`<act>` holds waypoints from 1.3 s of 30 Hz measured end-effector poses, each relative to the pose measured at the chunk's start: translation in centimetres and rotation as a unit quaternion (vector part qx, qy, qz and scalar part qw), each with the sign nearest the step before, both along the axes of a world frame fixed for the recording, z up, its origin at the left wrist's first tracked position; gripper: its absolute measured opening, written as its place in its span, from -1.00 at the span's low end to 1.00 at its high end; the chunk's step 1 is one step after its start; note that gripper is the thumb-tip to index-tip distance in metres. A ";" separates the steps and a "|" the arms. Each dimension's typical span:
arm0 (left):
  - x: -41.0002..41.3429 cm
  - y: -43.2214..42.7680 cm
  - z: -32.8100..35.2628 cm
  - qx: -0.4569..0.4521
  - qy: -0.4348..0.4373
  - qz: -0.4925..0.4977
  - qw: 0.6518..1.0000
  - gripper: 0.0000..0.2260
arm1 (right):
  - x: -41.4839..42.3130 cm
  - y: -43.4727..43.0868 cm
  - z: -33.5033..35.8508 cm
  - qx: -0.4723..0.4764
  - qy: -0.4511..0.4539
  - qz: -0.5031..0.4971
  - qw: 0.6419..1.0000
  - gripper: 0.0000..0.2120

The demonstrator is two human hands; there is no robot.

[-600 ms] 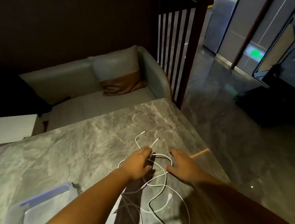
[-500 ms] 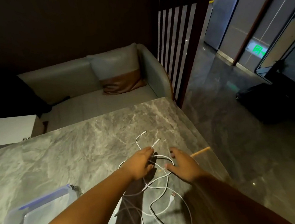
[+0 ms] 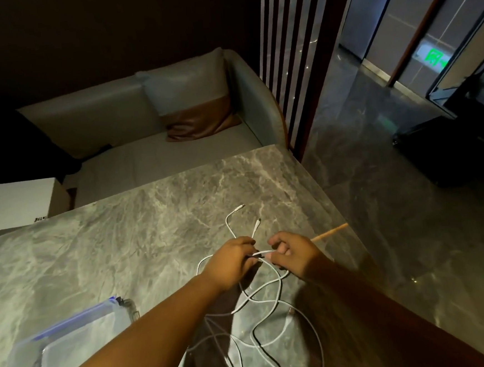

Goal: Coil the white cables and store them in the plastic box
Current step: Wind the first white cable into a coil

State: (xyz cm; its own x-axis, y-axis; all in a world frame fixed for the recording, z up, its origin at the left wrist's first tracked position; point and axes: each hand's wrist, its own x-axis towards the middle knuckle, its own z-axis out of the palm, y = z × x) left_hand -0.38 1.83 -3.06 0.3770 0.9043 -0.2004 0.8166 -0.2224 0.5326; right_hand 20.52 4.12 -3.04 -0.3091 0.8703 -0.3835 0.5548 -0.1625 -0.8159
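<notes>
**Entry: white cables on marble desk, coiling not yet formed**

Dim room, grey sofa [image 3: 134,160] with a two-tone cushion [image 3: 193,100] behind; dark slatted partition and polished floor to the right. Grey veined marble desk [image 3: 95,252] carried all task items.

Item 1: white cables [image 3: 261,297]. These lay in a loose tangle of overlapping loops on the desk near its right edge, running from between the hands back toward the person. Two plug ends [image 3: 250,217] pointed away, free on the marble. How many cables made up the tangle could not be told.

Item 2: plastic box [image 3: 73,341], translucent with blue rim, at lower left on the desk, well apart from the tangle. No cable was in it.

Item 3: left hand [image 3: 231,263], fingers curled together on a strand just below the plug ends. Right hand [image 3: 292,254], fingers pinched on the same short stretch; the two hands nearly touched.

Handling, by judgement: light, thin, limp cord, smooth-jacketed and likely to slip and spring out of a loop. Best taken near a plug end, pinched firmly, with the slack drawn through the other hand; crossings in the tangle would probably snag.
</notes>
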 end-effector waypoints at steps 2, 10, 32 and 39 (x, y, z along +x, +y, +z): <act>-0.2 -0.4 0.4 -0.006 -0.004 -0.005 1.000 -0.77 | -0.3 0.1 0.9 -0.011 0.009 0.019 1.000 -0.82; -1.4 -2.8 3.6 -0.034 -0.048 0.032 0.998 -0.84 | -1.4 -1.2 6.9 0.028 -0.011 0.103 0.994 -0.94; -8.8 -18.1 19.9 -0.151 -0.471 0.146 0.857 -0.83 | -11.9 -6.8 27.4 0.247 0.019 0.298 0.922 -0.97; -11.7 -23.4 24.0 -0.183 -0.554 0.139 0.800 -0.81 | -17.2 -9.9 32.6 0.274 0.100 0.293 0.911 -0.94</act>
State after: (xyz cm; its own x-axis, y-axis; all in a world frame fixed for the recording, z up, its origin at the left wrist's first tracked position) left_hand -12.13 -21.59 20.90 0.3007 0.9413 -0.1537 -0.2118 0.2230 0.9515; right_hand 3.28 -5.75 29.59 -0.7980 0.5773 0.1728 0.2469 0.5748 -0.7801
